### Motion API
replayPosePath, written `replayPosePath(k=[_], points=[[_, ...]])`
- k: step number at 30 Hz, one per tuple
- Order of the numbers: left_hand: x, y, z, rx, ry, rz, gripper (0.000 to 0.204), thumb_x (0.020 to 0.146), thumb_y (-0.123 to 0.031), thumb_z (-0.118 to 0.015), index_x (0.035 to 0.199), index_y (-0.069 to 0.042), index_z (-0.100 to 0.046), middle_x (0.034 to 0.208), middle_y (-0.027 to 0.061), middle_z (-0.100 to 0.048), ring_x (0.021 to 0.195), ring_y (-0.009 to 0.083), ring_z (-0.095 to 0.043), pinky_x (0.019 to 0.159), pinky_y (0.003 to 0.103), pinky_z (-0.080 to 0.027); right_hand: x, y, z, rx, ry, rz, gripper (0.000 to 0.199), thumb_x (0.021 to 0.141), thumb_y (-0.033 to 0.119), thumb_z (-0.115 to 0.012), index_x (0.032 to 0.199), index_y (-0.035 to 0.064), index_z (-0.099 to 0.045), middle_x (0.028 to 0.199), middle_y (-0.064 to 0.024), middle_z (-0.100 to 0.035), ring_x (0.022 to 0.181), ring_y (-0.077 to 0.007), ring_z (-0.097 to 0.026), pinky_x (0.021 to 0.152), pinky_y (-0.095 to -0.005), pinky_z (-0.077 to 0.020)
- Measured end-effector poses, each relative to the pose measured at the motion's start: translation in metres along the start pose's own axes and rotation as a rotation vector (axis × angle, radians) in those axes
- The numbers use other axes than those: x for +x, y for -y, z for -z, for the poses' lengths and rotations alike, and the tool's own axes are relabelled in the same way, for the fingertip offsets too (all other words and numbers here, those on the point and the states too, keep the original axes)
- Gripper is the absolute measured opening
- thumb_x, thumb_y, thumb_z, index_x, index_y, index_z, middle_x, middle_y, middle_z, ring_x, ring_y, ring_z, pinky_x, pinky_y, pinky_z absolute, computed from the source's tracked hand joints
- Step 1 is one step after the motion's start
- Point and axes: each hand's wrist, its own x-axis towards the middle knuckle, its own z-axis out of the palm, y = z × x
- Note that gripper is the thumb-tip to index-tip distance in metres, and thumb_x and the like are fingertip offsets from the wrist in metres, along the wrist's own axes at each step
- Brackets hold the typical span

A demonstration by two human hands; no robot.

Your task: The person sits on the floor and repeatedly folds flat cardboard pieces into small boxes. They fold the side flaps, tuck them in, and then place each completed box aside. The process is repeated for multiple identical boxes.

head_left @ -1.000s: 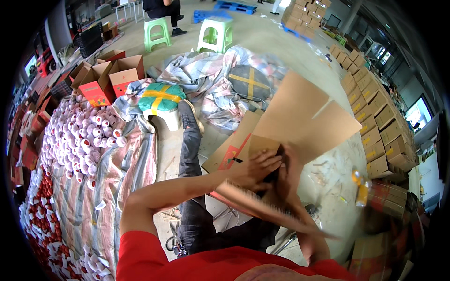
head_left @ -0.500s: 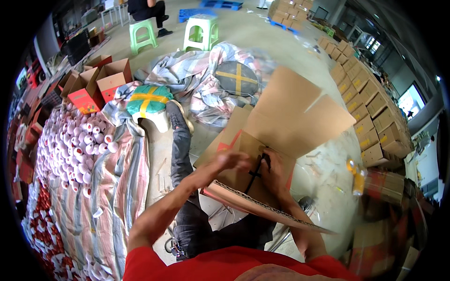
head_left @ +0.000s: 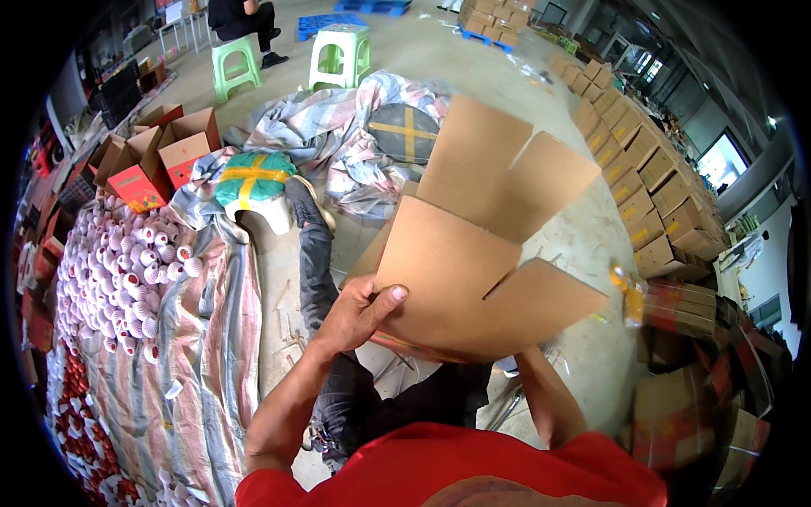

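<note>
A brown cardboard box [head_left: 452, 283] with its large flaps spread stands over my lap, its plain inner side facing up. On its left edge my left hand [head_left: 359, 314] is closed, the thumb lying on top of the cardboard and the fingers curled beneath. A second flap [head_left: 494, 173] rises behind, with a slit cut into it. My right forearm [head_left: 549, 397] reaches up under the near flap, which hides the right hand and whatever it touches.
At left, a heap of fruits in white foam nets [head_left: 127, 270] lies on a striped sheet [head_left: 203, 355]. Open red-and-brown boxes [head_left: 139, 173] stand beyond it. Stacked cartons [head_left: 629, 160] line the right, with flattened cardboard [head_left: 672, 414] nearer. A person sits on a green stool [head_left: 236, 72].
The near flap has swung up and now covers the box's inside, the black thing there and my right hand. My left hand has moved from above the inside to the left edge.
</note>
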Motion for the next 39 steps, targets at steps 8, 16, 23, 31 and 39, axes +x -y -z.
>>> replayPosePath(k=[8, 16, 23, 31, 39], points=[[0.004, -0.016, -0.007, 0.017, -0.052, 0.182, 0.048, 0.11, -0.044, -0.059, 0.118, 0.001, -0.072, 0.095, -0.0007, -0.072, 0.087, 0.0068, -0.06, 0.08, 0.028, -0.053, 0.019, 0.08, 0.057, -0.541, -0.464, 0.587, 0.042, 0.093, 0.016, -0.071, 0.134, 0.0098, -0.062, 0.154, -0.0176, -0.049, 0.14, -0.0569, -0.042, 0.118, -0.0681, -0.0269], [-0.013, 0.008, -0.004, -0.023, -0.098, 0.244, 0.047, 0.109, -0.047, -0.059, 0.12, -0.002, -0.069, 0.091, -0.0031, -0.066, 0.081, 0.0046, -0.056, 0.073, 0.026, -0.05, 0.037, 0.093, 0.069, -0.86, 0.388, 0.843, 0.036, 0.089, 0.014, -0.071, 0.124, 0.007, -0.068, 0.158, -0.0146, -0.052, 0.15, -0.0437, -0.042, 0.122, -0.0593, -0.033], [-0.016, 0.033, 0.016, 0.101, -0.349, -0.025, 0.044, 0.113, -0.036, -0.05, 0.136, -0.001, -0.063, 0.117, 0.0081, -0.067, 0.096, 0.0143, -0.062, 0.085, 0.029, -0.052, 0.032, 0.107, 0.046, -0.79, 0.28, 0.91, 0.018, 0.092, 0.007, -0.067, 0.109, 0.0026, -0.071, 0.147, -0.0151, -0.063, 0.142, -0.0416, -0.053, 0.116, -0.0554, -0.048], [0.017, -0.013, 0.044, 1.403, -0.113, -0.727, 0.065, 0.087, -0.008, -0.07, 0.151, -0.017, -0.059, 0.164, 0.0128, -0.046, 0.15, 0.0408, -0.042, 0.121, 0.051, -0.037, 0.0, 0.112, 0.048, -0.776, 0.251, 0.904, 0.021, 0.093, 0.006, -0.067, 0.114, 0.0061, -0.07, 0.146, -0.0171, -0.064, 0.139, -0.0429, -0.056, 0.112, -0.0555, -0.0509], [0.037, -0.006, 0.04, 1.511, 0.142, -0.817, 0.056, 0.093, -0.019, -0.058, 0.148, -0.013, -0.058, 0.161, 0.0106, -0.05, 0.151, 0.0335, -0.044, 0.124, 0.053, -0.034, -0.031, 0.102, 0.053, -0.591, 0.515, 0.761, 0.026, 0.091, 0.005, -0.065, 0.116, 0.0028, -0.068, 0.141, -0.0184, -0.066, 0.131, -0.0406, -0.063, 0.103, -0.0494, -0.0576]])
